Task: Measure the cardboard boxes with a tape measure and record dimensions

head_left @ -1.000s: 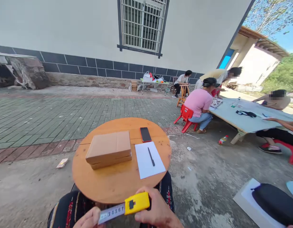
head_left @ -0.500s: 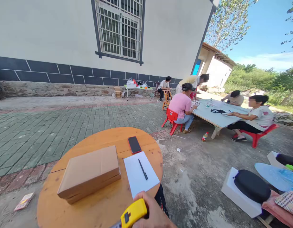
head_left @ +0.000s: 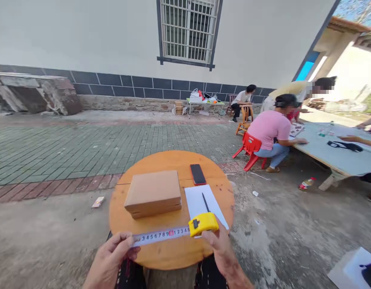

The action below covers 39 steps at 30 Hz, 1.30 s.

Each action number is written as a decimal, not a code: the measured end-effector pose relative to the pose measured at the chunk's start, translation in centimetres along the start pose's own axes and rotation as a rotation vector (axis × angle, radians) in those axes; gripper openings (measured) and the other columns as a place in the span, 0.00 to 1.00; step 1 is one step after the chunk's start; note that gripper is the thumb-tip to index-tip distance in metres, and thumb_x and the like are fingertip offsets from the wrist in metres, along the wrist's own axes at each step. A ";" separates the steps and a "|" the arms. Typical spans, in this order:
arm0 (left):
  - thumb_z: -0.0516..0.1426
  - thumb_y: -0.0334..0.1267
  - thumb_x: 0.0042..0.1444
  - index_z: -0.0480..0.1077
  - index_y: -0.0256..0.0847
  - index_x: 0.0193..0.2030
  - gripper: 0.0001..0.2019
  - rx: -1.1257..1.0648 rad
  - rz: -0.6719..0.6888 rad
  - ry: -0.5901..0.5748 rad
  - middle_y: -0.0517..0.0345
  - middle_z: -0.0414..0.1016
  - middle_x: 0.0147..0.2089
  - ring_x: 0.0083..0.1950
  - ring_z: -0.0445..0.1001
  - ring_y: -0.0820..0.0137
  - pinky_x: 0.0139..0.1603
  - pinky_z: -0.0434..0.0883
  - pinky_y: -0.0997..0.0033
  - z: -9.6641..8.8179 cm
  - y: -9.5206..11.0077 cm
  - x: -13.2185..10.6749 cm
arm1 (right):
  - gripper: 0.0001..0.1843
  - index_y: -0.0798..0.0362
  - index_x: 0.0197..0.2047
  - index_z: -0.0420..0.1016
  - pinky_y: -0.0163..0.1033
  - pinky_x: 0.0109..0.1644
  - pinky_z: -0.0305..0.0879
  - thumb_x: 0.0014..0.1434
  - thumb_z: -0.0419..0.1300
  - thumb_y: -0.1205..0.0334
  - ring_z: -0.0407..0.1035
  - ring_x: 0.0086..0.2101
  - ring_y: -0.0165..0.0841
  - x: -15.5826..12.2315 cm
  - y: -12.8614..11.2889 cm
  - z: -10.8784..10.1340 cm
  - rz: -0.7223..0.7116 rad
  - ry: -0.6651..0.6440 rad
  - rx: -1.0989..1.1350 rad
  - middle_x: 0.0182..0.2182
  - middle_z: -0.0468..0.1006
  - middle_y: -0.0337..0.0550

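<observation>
My right hand (head_left: 220, 245) is closed around a yellow tape measure (head_left: 205, 223), held above the near right part of the round wooden table (head_left: 161, 255). Between thumb and fingers, my left hand (head_left: 117, 251) pinches the free end of the blade. The pale blade (head_left: 161, 236) stretches out between both hands, its numbers facing up. Just beyond it lies a closed brown cardboard box (head_left: 153, 192), apart from both hands. A white sheet of paper (head_left: 195, 196) with a black pen (head_left: 205, 201) on it is partly covered by the tape case. Behind the paper lies a phone (head_left: 197, 174) with a red edge.
At the right, several people sit or stand around a large pale table (head_left: 347, 156). A red chair (head_left: 251, 148) holds a person in pink. A bottle (head_left: 307, 184) is on the ground, and a white box (head_left: 350, 267) stands at the lower right.
My view has swung left and now takes in more of the round table. My left hand has come into view, holding the blade end, with the blade pulled out between my hands.
</observation>
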<state>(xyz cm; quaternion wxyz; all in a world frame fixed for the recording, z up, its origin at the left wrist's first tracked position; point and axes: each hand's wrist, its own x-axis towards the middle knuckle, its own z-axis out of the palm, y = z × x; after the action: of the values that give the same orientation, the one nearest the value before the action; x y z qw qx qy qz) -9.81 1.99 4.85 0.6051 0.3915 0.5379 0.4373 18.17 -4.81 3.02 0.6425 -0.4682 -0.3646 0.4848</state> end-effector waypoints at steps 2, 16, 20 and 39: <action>0.69 0.56 0.36 0.72 0.38 0.23 0.22 0.028 0.131 0.050 0.58 0.71 0.23 0.28 0.69 0.67 0.32 0.68 0.71 0.2 2.0 0.8 | 0.24 0.50 0.45 0.76 0.47 0.49 0.69 0.47 0.70 0.47 0.73 0.41 0.43 1.7 -0.2 0.3 -0.016 0.016 -0.043 0.39 0.81 0.45; 0.63 0.48 0.37 0.72 0.40 0.23 0.13 0.042 0.168 0.129 0.54 0.77 0.33 0.46 0.72 0.59 0.46 0.65 0.65 0.2 7.8 14.1 | 0.24 0.45 0.47 0.77 0.47 0.51 0.63 0.48 0.68 0.45 0.69 0.51 0.44 16.3 -2.0 5.3 0.116 0.022 -0.138 0.46 0.80 0.41; 0.62 0.48 0.38 0.71 0.39 0.25 0.14 0.033 0.133 0.064 0.56 0.76 0.30 0.38 0.73 0.63 0.40 0.67 0.67 0.4 7.3 15.8 | 0.23 0.45 0.46 0.77 0.47 0.51 0.65 0.48 0.68 0.46 0.68 0.53 0.45 18.1 -1.6 5.8 0.229 -0.041 -0.125 0.46 0.80 0.40; 0.60 0.46 0.52 0.68 0.41 0.24 0.13 0.206 0.398 0.040 0.48 0.57 0.71 0.70 0.55 0.48 0.66 0.57 0.51 -1.0 -2.2 1.5 | 0.27 0.46 0.52 0.75 0.52 0.61 0.63 0.51 0.67 0.45 0.57 0.64 0.54 4.1 2.3 -0.3 -0.110 -0.286 -0.316 0.68 0.60 0.46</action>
<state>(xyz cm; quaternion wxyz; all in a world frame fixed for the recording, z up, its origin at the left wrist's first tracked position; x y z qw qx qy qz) -10.49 2.68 2.18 0.4528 0.5412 0.5036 0.4984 18.91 -0.71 0.77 0.5285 -0.4687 -0.5484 0.4475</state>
